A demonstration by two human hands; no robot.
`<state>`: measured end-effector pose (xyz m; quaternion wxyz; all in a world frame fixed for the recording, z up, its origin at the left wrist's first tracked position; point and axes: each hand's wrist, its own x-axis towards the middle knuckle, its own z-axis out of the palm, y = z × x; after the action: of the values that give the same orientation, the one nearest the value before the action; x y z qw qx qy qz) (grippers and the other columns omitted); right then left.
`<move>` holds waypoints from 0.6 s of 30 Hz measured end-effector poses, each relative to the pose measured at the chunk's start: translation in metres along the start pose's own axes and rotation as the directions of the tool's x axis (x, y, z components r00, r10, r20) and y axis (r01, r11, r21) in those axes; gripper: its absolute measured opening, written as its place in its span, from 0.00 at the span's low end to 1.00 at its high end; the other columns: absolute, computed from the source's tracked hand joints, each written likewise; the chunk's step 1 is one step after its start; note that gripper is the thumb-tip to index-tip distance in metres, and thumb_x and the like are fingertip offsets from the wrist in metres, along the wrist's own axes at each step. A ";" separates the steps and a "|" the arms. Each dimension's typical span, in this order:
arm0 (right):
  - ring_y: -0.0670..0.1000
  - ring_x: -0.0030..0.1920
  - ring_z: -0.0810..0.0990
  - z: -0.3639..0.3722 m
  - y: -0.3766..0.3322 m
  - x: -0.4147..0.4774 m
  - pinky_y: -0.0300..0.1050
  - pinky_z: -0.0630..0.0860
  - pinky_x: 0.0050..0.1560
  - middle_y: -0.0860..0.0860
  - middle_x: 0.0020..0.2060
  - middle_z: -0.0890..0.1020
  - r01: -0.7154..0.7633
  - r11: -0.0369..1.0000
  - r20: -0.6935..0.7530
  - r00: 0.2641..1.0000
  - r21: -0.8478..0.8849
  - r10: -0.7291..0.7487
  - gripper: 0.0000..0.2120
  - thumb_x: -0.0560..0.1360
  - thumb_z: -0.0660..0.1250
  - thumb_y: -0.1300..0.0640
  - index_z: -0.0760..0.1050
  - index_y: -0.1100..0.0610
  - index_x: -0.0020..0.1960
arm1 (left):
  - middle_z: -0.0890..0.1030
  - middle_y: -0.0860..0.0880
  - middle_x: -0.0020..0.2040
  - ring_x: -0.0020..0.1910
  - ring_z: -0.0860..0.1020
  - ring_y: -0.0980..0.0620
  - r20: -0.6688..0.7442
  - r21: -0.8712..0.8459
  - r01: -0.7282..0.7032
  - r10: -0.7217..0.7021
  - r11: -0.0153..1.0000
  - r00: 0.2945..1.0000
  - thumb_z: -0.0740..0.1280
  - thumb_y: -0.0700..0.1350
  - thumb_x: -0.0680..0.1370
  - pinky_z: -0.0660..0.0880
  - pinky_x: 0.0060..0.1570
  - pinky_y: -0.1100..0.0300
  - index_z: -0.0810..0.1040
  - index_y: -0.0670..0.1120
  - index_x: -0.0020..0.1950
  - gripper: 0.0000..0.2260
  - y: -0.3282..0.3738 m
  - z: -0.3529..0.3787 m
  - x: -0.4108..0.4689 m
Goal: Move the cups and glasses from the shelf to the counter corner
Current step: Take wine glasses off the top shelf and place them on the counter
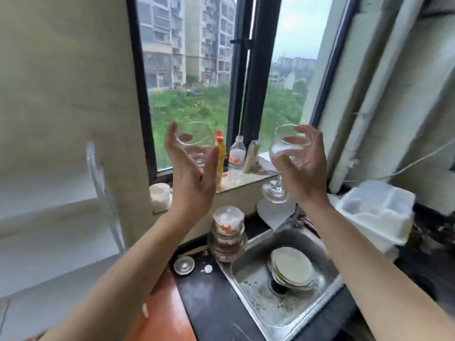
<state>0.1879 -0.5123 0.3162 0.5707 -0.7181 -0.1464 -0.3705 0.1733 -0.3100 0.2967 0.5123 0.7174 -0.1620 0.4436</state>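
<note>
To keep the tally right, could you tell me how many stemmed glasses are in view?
2: one glass in the left hand, another glass in the right hand; others may be out of frame.

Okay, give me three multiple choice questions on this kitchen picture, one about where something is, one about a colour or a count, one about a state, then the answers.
1. Where is the stack of plates?
A. in the sink
B. on the windowsill
C. on the shelf

2. How many stemmed glasses are held?
A. one
B. two
C. three

3. The clear plastic bottle on the windowsill is:
A. lying down
B. upside down
C. upright

Answers:
1 A, the plates lie by the drain.
2 B, left hand holds the left glass, right hand holds the right glass.
3 C, its neck points up.
</note>
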 end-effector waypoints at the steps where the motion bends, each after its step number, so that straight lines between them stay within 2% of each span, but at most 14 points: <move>1: 0.40 0.44 0.83 -0.031 0.004 -0.004 0.38 0.78 0.43 0.42 0.50 0.82 -0.009 0.999 -0.034 0.999 -0.045 0.008 0.27 0.63 0.72 0.47 0.69 0.39 0.59 | 0.66 0.39 0.68 0.61 0.76 0.46 0.064 -0.035 0.042 -0.040 0.999 0.997 0.64 0.49 0.81 0.73 0.62 0.45 0.45 0.38 0.77 0.35 0.009 0.025 -0.011; 3: 0.43 0.45 0.83 -0.091 0.008 -0.013 0.42 0.79 0.47 0.45 0.51 0.82 -0.034 0.995 -0.104 0.994 -0.095 0.024 0.26 0.63 0.73 0.47 0.69 0.38 0.59 | 0.63 0.34 0.72 0.70 0.69 0.38 0.165 -0.087 0.103 -0.088 0.991 0.982 0.63 0.52 0.80 0.65 0.69 0.40 0.47 0.39 0.78 0.35 0.030 0.071 -0.033; 5: 0.41 0.45 0.83 -0.157 0.009 -0.024 0.38 0.78 0.47 0.44 0.51 0.82 -0.055 0.988 -0.184 0.983 -0.146 0.028 0.26 0.63 0.73 0.47 0.70 0.39 0.59 | 0.61 0.32 0.74 0.76 0.60 0.40 0.252 -0.153 0.114 -0.072 0.982 0.965 0.62 0.52 0.80 0.56 0.75 0.46 0.50 0.35 0.77 0.35 0.060 0.118 -0.056; 6: 0.40 0.44 0.83 -0.191 0.008 -0.031 0.38 0.77 0.47 0.42 0.51 0.82 -0.063 0.982 -0.219 0.975 -0.179 0.023 0.26 0.63 0.72 0.46 0.69 0.38 0.59 | 0.61 0.31 0.74 0.77 0.59 0.42 0.304 -0.181 0.116 -0.057 0.977 0.951 0.62 0.53 0.80 0.55 0.76 0.48 0.50 0.35 0.77 0.35 0.077 0.142 -0.069; 10: 0.42 0.44 0.82 -0.325 0.006 -0.073 0.54 0.80 0.51 0.40 0.48 0.82 -0.114 0.960 -0.344 0.939 -0.258 0.019 0.26 0.62 0.72 0.45 0.69 0.33 0.57 | 0.70 0.29 0.67 0.68 0.70 0.33 0.478 -0.281 0.128 0.023 0.951 0.878 0.60 0.59 0.79 0.64 0.69 0.38 0.47 0.47 0.78 0.35 0.148 0.228 -0.135; 12: 0.52 0.44 0.84 -0.392 0.005 -0.099 0.58 0.81 0.50 0.43 0.49 0.81 -0.149 0.948 -0.378 0.925 -0.281 0.034 0.27 0.62 0.73 0.46 0.68 0.34 0.57 | 0.72 0.33 0.65 0.65 0.74 0.40 0.513 -0.326 0.143 0.048 0.934 0.857 0.62 0.57 0.79 0.66 0.70 0.44 0.50 0.47 0.78 0.33 0.187 0.271 -0.177; 14: 0.57 0.44 0.84 -0.466 0.002 -0.128 0.56 0.81 0.47 0.48 0.51 0.81 -0.179 0.934 -0.432 0.901 -0.310 0.029 0.27 0.62 0.73 0.46 0.68 0.37 0.58 | 0.75 0.34 0.61 0.62 0.76 0.53 0.536 -0.375 0.141 0.090 0.916 0.839 0.63 0.52 0.81 0.63 0.70 0.61 0.51 0.43 0.77 0.31 0.232 0.321 -0.222; 15: 0.57 0.43 0.84 -0.503 0.000 -0.143 0.53 0.81 0.46 0.48 0.50 0.81 -0.196 0.923 -0.462 0.887 -0.330 0.023 0.27 0.62 0.73 0.46 0.69 0.38 0.58 | 0.76 0.33 0.60 0.63 0.75 0.52 0.579 -0.399 0.160 0.113 0.903 0.807 0.63 0.51 0.81 0.62 0.69 0.64 0.51 0.43 0.77 0.31 0.256 0.345 -0.244; 18: 0.52 0.42 0.84 -0.598 -0.008 -0.178 0.48 0.80 0.43 0.44 0.49 0.81 -0.269 0.872 -0.531 0.847 -0.409 0.013 0.28 0.62 0.73 0.45 0.71 0.45 0.61 | 0.77 0.35 0.58 0.62 0.75 0.48 0.678 -0.464 0.218 0.186 0.858 0.711 0.63 0.52 0.80 0.65 0.67 0.62 0.51 0.43 0.76 0.31 0.321 0.409 -0.293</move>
<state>-0.1567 -1.0268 0.2415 0.4243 -0.7186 0.1594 -0.5275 -0.0171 -0.8699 0.2177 0.5870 0.6693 -0.4496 0.0725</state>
